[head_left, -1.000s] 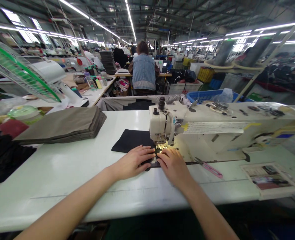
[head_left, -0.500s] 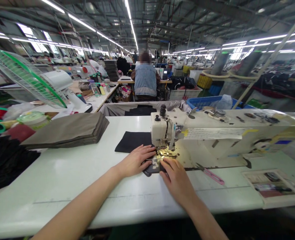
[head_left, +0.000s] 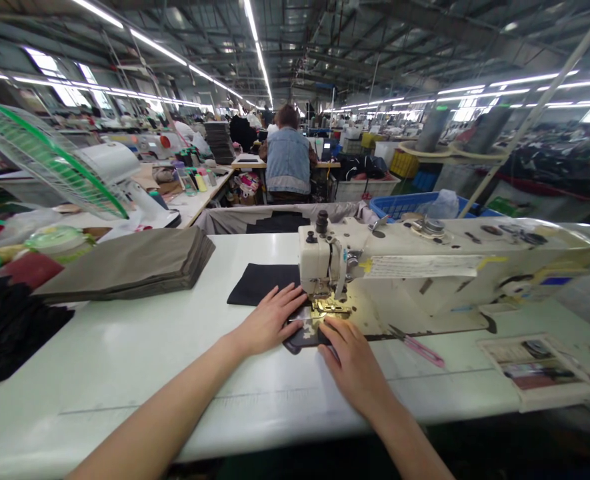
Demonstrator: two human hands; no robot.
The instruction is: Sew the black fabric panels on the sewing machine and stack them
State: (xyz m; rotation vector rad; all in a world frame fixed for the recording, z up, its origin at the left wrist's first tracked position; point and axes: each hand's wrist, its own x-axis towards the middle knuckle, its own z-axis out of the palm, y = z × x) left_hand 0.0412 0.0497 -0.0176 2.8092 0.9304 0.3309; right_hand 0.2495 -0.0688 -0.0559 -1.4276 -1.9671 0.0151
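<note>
A cream sewing machine [head_left: 399, 253] stands on the pale green table [head_left: 139, 360], its brass-coloured plate [head_left: 331, 307] lit under the needle area. Left of the machine head lies a folded black cloth [head_left: 259, 283]. My left hand [head_left: 269, 320] rests flat with its fingers spread, fingertips at the cloth's right edge beside the plate. Just in front of the plate is my right hand [head_left: 352, 360], its bent fingers down on a small dark piece that they mostly hide. Whether the fingers pinch it cannot be made out.
Pink-handled snips [head_left: 423, 351] lie right of my right hand. A stack of grey-brown cloth [head_left: 129, 263] and a black heap [head_left: 12, 327] are on the left, near a fan [head_left: 49, 160]. Beyond the machine are a blue basket [head_left: 405, 203] and a seated person [head_left: 288, 160].
The whole view has shifted slightly, so things sit a little further left. Both hands keep nearly the same places by the plate.
</note>
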